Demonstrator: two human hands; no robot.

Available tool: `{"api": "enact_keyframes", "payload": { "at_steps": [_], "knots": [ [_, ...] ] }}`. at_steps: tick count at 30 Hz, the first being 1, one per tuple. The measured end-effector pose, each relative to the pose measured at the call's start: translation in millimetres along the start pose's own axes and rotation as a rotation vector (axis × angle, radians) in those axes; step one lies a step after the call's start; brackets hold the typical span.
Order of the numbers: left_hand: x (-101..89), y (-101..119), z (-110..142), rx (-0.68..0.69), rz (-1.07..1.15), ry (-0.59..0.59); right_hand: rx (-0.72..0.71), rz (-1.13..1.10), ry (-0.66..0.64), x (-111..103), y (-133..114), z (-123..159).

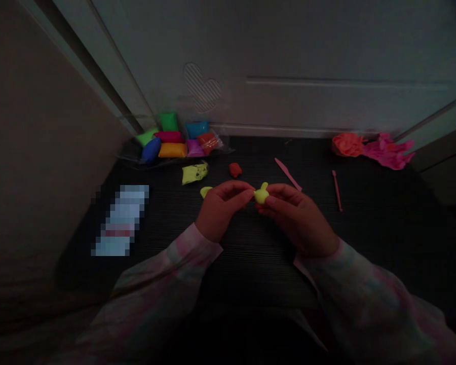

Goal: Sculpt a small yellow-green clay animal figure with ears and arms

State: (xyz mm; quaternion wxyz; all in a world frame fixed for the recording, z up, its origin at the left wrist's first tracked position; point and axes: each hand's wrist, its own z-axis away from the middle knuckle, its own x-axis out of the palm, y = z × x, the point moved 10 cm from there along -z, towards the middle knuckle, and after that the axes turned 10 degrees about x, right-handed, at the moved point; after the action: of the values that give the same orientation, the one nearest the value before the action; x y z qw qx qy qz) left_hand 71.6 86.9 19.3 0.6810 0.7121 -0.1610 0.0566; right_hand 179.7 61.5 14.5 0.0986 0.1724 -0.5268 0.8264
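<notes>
A small yellow modelling-clay piece (262, 196), a rounded ball with one short upright stub, is held above the dark table. My right hand (303, 215) is closed on its right side, with thumb and fingers around the ball. From the left, my left hand (225, 207) pinches at the ball's left edge, where a tiny yellow tip shows between the fingertips. Partly hidden behind my left hand lies another yellow clay piece (205, 191). A red clay lump (235, 170) rests just beyond the hands.
A clear bag of several coloured clay packs (173, 150) lies at the back left, near an opened yellow wrapper (194, 173). A pink plastic knife (288, 174) and a thin pink tool (337, 190) lie right. Orange-pink crumpled items (388, 150) sit back right; a blurred-out rectangle (122, 220) is left.
</notes>
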Motion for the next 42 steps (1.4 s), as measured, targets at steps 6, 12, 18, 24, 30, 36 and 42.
{"api": "enact_keyframes", "payload": {
  "at_steps": [6,12,18,24,30,36,42],
  "knots": [
    [1.1,-1,0,0.004,-0.011,-0.02,0.005,0.007,0.011,-2,0,-1],
    [5.6,14,1,0.093,-0.089,-0.07,0.028,-0.015,-0.021,1,1,0],
    [9.3,22,1,0.113,-0.17,-0.122,0.049,-0.032,-0.001,-1,0,0],
    [9.3,26,2,0.151,-0.233,-0.134,0.061,-0.01,0.002,0,0,0],
    [10.5,27,3,0.159,-0.251,-0.144,0.046,0.017,-0.006,0,0,1],
    [12.4,28,4,0.179,-0.25,-0.155,0.046,-0.018,-0.018,0,0,1],
    [8.3,31,4,0.216,-0.222,-0.087,0.073,-0.051,-0.033,1,2,1]
  ]
}}
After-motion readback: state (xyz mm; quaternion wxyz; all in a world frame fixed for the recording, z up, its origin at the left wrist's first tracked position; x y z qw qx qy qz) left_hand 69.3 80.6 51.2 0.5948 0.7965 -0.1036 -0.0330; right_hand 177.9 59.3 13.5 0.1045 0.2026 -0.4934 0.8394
